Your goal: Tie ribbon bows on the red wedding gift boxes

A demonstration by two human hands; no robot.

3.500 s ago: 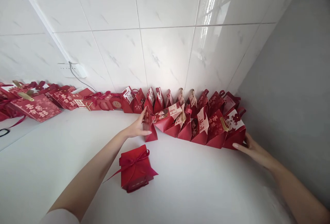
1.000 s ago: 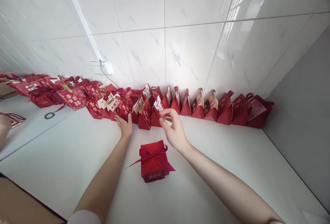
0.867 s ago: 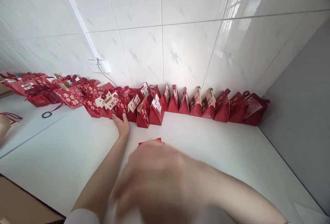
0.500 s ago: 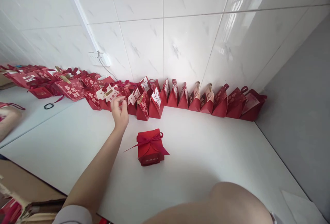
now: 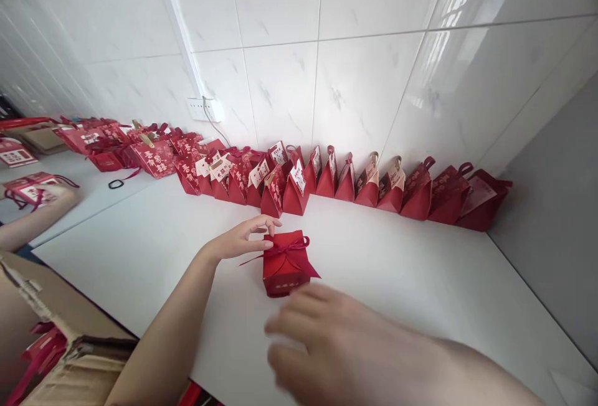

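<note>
Two hands in play, neither gripping anything visible. The left hand's (image 5: pixel 236 239) thumb and fingers were apart, tips at the upper left corner of the red box (image 5: pixel 286 283); couldn't tell if they touched it. The right hand (image 5: pixel 327 337), blurred, sat bottom centre just below the box, fingers bent, with a gap between them and the thumb.

Box stood on the white table (image 5: pixel 434 272), just below frame centre, dark pink bow (image 5: pixel 286 246) on top, ribbon ends out to both sides.

Beyond it, a tight clump of peaked boxes (image 5: pixel 236 182) stood left of centre, some with white tags. A row of tent-shaped boxes (image 5: pixel 417 197) ran from centre to the right along the tiled wall (image 5: pixel 275 7), near the grey panel (image 5: pixel 555 163). Socket (image 5: pixel 205 109) with a cable (image 5: pixel 213 124) on the wall, upper left of centre.

Left side: more red bags (image 5: pixel 156 160), and a black loop (image 5: pixel 116 180) on the table. Far left, a co-worker's hand (image 5: pixel 58 199) was at another box (image 5: pixel 32 187). Lower left, a carton (image 5: pixel 56 294) had red pieces (image 5: pixel 44 356) inside.
</note>
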